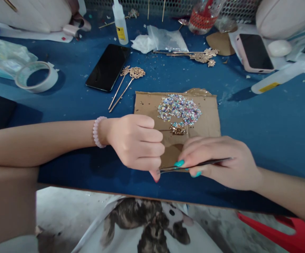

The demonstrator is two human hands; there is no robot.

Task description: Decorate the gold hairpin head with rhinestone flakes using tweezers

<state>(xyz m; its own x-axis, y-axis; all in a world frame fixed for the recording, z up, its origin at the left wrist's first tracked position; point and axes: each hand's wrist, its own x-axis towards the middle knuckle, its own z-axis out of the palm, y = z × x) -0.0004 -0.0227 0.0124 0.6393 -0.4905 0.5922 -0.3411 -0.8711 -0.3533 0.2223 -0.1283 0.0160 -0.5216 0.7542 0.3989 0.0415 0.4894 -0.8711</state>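
My left hand [139,142] is closed, knuckles up, with its thumb poking out below; whatever its fingers may hold is hidden. Black tweezers [202,163] are gripped in my right hand [221,160], their tips at the left thumb. Between the hands lies a cardboard sheet [207,119] with a heap of shiny multicoloured sequin-like bits [180,109]. Just below the heap is a gold hairpin [178,129] with a decorated head. Its thin stem runs left and disappears at my left fingers, so I cannot tell whether they grip it.
Beyond the cardboard are two gold hairpins [131,77], a black phone [108,66], a glue bottle [120,26] and more hairpins [202,56]. Tape [36,77] lies left. At right are a pink-cased phone [255,52] and a white tube [276,79].
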